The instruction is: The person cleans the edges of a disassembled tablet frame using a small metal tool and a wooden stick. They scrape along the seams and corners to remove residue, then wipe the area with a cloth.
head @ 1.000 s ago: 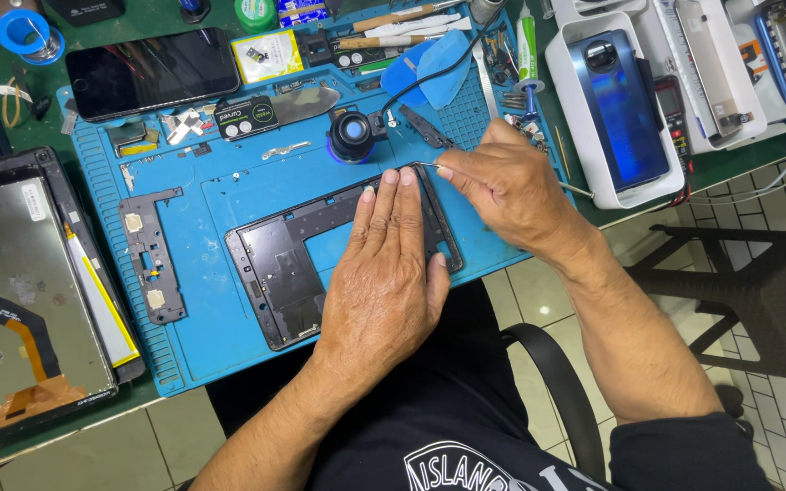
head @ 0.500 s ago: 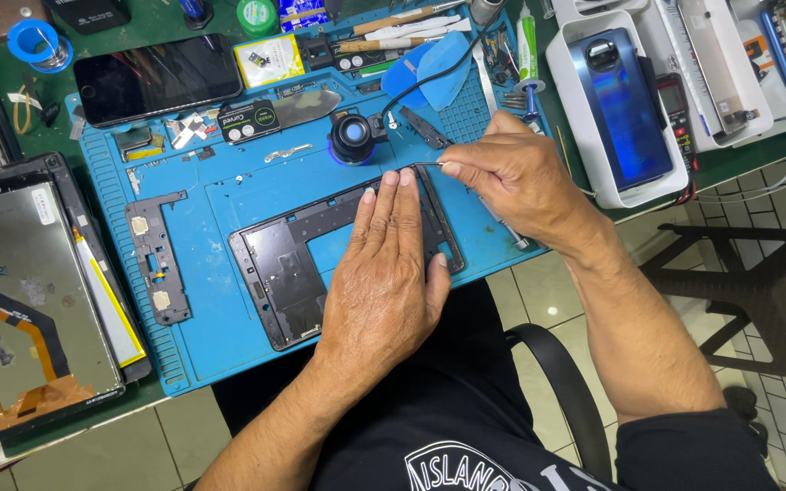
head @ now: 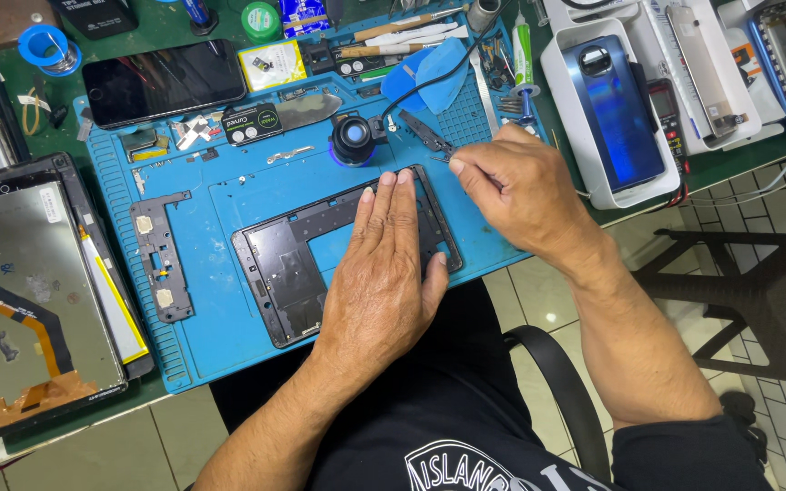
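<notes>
A green table [head: 730, 164] stands over a pale tiled floor [head: 684, 245]. On it lies a blue mat [head: 211, 209], carrying a black frame [head: 288, 273]. The left hand [head: 384, 282] presses flat, fingers spread, on the frame; the right hand [head: 516, 195] pinches tweezers [head: 429, 136] at the frame's far corner.

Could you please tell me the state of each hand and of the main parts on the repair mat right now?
left hand: flat, pressing the frame
right hand: pinched on a thin tool at the frame's corner
black frame: bare, flat on the blue mat
blue phone: back up in a white tray
tablet: opened
</notes>
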